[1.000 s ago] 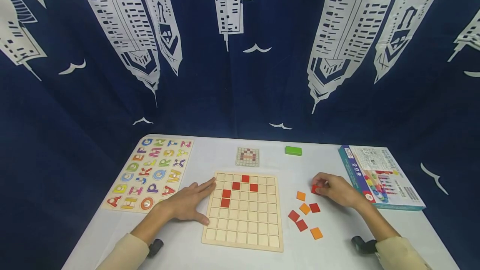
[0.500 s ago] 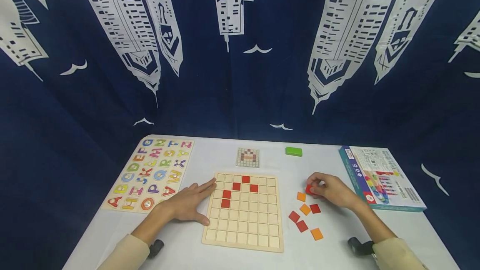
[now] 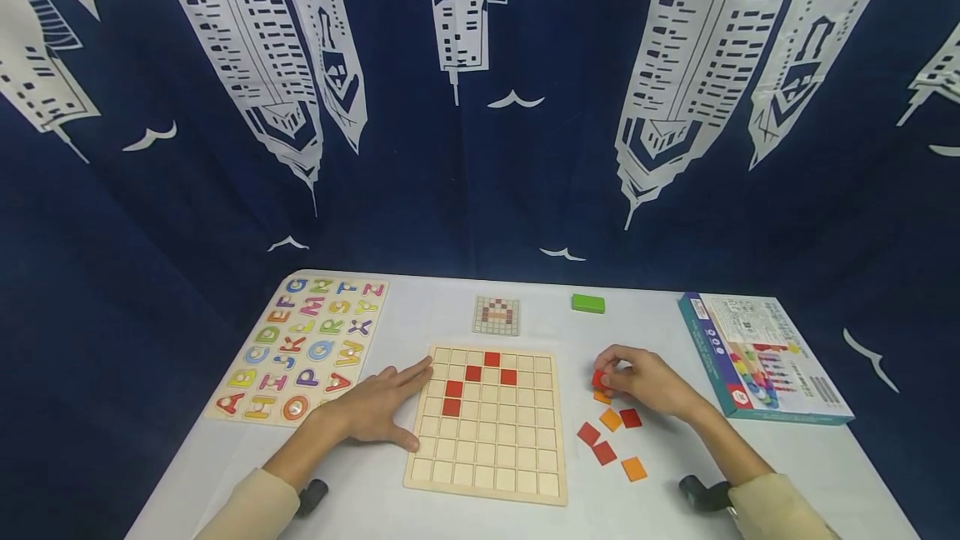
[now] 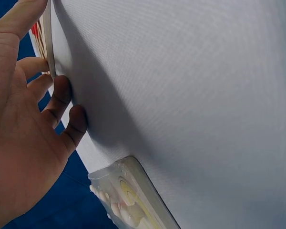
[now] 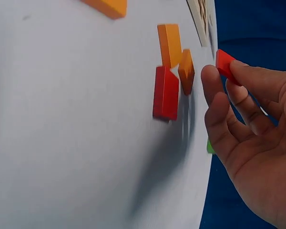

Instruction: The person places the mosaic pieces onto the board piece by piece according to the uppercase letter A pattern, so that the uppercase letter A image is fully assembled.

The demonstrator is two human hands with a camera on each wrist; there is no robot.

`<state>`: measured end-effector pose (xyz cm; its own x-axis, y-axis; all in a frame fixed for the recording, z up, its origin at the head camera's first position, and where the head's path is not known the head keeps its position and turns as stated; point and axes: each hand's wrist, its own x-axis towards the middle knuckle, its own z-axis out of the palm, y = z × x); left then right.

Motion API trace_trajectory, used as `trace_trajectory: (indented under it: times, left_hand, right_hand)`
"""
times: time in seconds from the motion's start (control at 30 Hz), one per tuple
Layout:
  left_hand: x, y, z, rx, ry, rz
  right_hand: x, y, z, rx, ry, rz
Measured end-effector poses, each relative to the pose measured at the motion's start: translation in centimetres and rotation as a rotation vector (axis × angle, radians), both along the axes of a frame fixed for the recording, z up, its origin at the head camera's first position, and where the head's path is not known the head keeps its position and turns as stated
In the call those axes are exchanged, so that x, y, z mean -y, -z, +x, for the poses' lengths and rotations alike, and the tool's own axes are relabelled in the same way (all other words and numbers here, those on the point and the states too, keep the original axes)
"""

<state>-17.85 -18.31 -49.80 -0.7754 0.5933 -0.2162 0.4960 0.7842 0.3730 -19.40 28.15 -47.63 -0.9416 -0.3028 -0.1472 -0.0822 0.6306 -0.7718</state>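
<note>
A wooden grid board [image 3: 483, 448] lies on the white table, with several red tiles set in its upper cells. Along the board's left edge rests my left hand [image 3: 371, 407], fingers and thumb spread and touching the rim; the left wrist view shows its palm [image 4: 28, 143] beside that edge. To the right of the board, my right hand [image 3: 645, 377] pinches a red square tile [image 5: 225, 66] between thumb and fingers, above the table. Beneath and in front of it lie loose tiles: an orange one [image 3: 611, 418], a dark red one [image 3: 630, 417] and several others.
A small pattern card [image 3: 496, 315] lies behind the board, and a green block [image 3: 587, 303] stands to its right. On the left is an alphabet puzzle board [image 3: 300, 348]. A flat colourful box [image 3: 765, 357] occupies the right side. A dark blue curtain hangs behind the table.
My right hand has moved left with the red tile toward the board and now partly covers an orange tile. The left hand stays against the board's edge.
</note>
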Motion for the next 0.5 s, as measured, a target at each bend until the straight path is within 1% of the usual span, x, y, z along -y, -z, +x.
trace_trajectory:
  times: [0.3, 0.5]
  left_hand:
    - [-0.2, -0.1, 0.1, 0.007, -0.001, 0.005]
    - [-0.2, -0.2, 0.0, 0.011, -0.003, -0.006]
  right_hand:
    - [1.6, -0.4, 0.1, -0.008, -0.001, 0.013]
    - [2.1, -0.3, -0.1, -0.025, -0.017, 0.021]
